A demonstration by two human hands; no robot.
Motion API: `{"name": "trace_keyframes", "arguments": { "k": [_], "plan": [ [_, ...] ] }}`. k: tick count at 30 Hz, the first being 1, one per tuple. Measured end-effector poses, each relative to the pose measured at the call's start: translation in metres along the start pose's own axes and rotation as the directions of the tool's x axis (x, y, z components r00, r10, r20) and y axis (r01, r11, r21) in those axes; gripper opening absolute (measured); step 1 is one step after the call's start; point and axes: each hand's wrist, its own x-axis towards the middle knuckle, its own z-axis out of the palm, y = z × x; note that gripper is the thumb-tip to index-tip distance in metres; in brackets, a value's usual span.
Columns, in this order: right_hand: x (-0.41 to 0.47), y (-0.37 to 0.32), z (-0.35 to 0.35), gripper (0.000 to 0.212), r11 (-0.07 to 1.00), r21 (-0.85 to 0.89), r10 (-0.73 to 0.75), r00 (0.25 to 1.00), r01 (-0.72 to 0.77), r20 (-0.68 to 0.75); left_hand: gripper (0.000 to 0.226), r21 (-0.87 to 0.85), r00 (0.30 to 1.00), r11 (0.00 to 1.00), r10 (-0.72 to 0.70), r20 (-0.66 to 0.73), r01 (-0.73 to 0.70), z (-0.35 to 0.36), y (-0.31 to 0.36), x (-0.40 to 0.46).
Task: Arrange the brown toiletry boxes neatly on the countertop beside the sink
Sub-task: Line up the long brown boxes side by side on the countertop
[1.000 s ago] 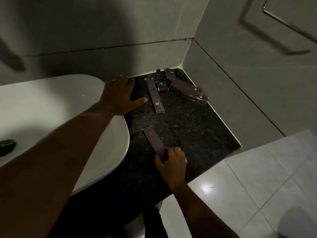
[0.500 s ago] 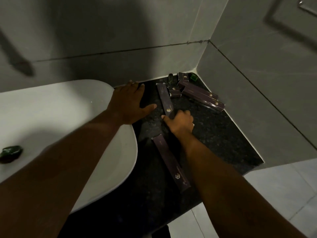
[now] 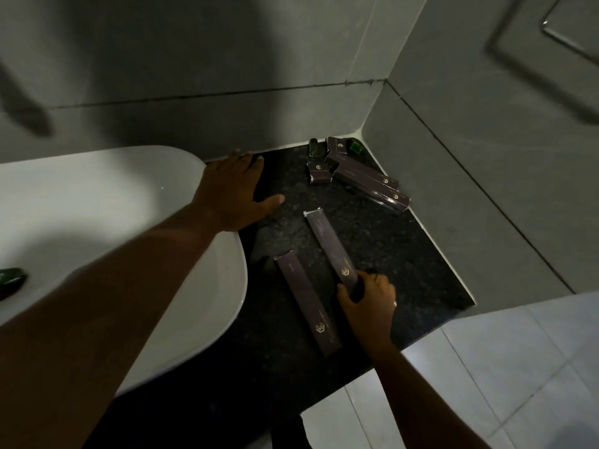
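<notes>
On the dark speckled countertop (image 3: 405, 260) lie two long brown boxes side by side. My right hand (image 3: 368, 306) grips the near end of the right one (image 3: 330, 246). The left one (image 3: 306, 299) lies flat just beside it, free of my fingers. Two more long brown boxes (image 3: 372, 184) rest along the right wall, and small brown boxes (image 3: 319, 171) sit near the back corner. My left hand (image 3: 231, 192) rests flat, fingers spread, on the sink's rim and the counter.
A white sink (image 3: 113, 222) fills the left, with a green object (image 3: 11, 277) in it. A small dark bottle (image 3: 313, 147) and a green item (image 3: 356, 146) stand in the back corner. Grey tiled walls close in behind and to the right. Pale floor tiles (image 3: 518, 367) lie beyond the counter's front edge.
My right hand took the long box from the back of the counter and pulled it toward me, beside the box laid down earlier. My left hand stayed in place.
</notes>
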Motion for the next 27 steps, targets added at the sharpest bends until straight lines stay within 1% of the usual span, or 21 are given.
{"name": "trace_keyframes", "arguments": {
  "k": [3, 7, 11, 27],
  "plan": [
    [-0.016, 0.011, -0.005, 0.043, 1.0, -0.002, 0.023, 1.0, -0.023, 0.001, 0.103, -0.004, 1.0, 1.0, 0.001, 0.005, -0.001, -0.001, 0.0, -0.001],
    [-0.029, 0.014, -0.007, 0.044, 0.998, 0.031, 0.057, 0.998, -0.057, -0.003, 0.1, -0.002, 1.0, 1.0, 0.005, 0.013, -0.005, -0.002, 0.001, -0.002],
    [-0.037, 0.016, -0.009, 0.045, 0.997, 0.046, 0.065, 0.998, -0.065, -0.011, 0.098, -0.003, 1.0, 1.0, 0.011, 0.013, -0.011, -0.004, 0.001, -0.002],
    [-0.048, 0.018, -0.013, 0.044, 0.996, 0.056, 0.072, 0.997, -0.071, -0.015, 0.1, 0.013, 0.999, 1.0, 0.01, 0.044, -0.011, -0.011, 0.005, -0.003]
  ]
}}
